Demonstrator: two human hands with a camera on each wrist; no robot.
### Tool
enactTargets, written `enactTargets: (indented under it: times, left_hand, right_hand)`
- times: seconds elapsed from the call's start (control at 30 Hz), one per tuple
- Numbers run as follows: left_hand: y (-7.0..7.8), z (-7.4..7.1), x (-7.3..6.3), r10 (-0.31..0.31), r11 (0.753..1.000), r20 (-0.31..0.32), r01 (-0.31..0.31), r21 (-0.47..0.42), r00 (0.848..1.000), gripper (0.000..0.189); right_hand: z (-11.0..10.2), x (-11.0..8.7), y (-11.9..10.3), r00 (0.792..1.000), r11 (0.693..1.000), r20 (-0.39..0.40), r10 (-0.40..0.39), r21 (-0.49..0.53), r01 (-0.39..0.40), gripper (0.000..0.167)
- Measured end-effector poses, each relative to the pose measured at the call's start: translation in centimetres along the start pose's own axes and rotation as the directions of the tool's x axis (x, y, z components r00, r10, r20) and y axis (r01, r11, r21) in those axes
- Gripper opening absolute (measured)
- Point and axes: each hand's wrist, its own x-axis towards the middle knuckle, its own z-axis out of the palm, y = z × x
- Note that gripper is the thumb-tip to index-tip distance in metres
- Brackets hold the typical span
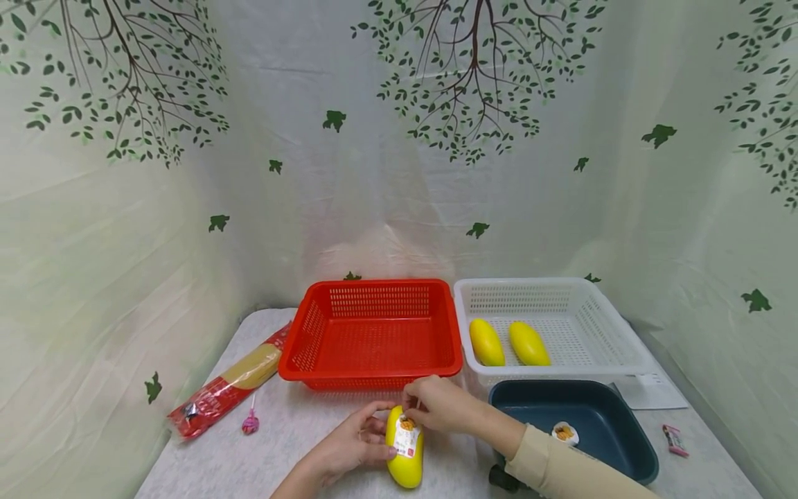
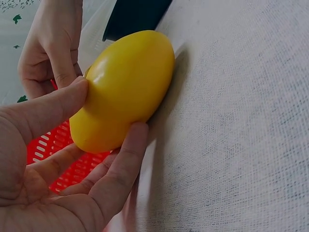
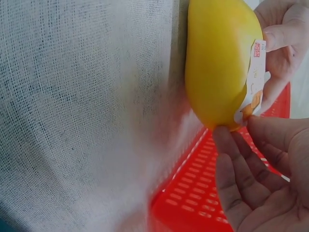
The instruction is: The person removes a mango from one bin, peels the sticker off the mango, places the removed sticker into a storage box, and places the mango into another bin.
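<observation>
A yellow mango (image 1: 406, 475) lies on the cloth-covered table just in front of the red basket. Its upper face carries a white label (image 1: 407, 442) with an orange picture and red print. My left hand (image 1: 354, 443) grips the mango from the left side, thumb and fingers around it, as the left wrist view also shows. At the label's far end, my right hand (image 1: 441, 405) pinches the edge between thumb and fingers. In the right wrist view that end of the label (image 3: 254, 82) stands slightly off the mango's skin, and the right fingertips touch the mango's tip.
Behind the hands stand a red basket (image 1: 374, 383) and a white basket (image 1: 555, 371) with two mangoes (image 1: 528, 343). A dark blue pan (image 1: 598, 395) at right holds a round label (image 1: 565, 433). Left lie a noodle packet (image 1: 231, 381) and lollipop (image 1: 250, 423); a wrapped candy (image 1: 675, 441) lies right.
</observation>
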Motion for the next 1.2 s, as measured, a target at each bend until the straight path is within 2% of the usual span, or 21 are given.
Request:
enactTargets:
  times: [0.33,0.5,0.63,0.87,1.2]
  left_hand:
    - [0.17,0.17,0.17,-0.001,1.000,-0.008,0.001,-0.007,1.000,0.079]
    - [0.00,0.10,0.24,-0.024,1.000,-0.016,0.024,-0.002,1.000,0.077]
    - [-0.13,0.09,0.26,-0.016,1.000,-0.008,0.016,-0.012,1.000,0.077]
    - [0.00,0.13,-0.03,-0.015,1.000,-0.008,0.014,-0.024,1.000,0.077]
    - [-0.09,0.11,0.14,-0.020,1.000,-0.019,0.019,-0.011,1.000,0.077]
  right_hand:
    - [-0.08,-0.17,-0.54,1.000,0.996,0.009,0.005,-0.090,-0.004,0.010]
    - [-0.22,-0.49,-0.54,1.000,0.999,0.027,0.012,-0.037,-0.011,0.007]
    - [-0.40,-0.77,-0.45,1.000,0.999,0.021,0.020,0.028,-0.020,0.007]
    - [-0.42,-0.91,-0.27,1.000,0.997,0.006,0.027,0.070,-0.028,0.025]
    - [-0.13,-0.61,0.06,1.000,0.999,-0.012,0.016,0.052,-0.015,0.005]
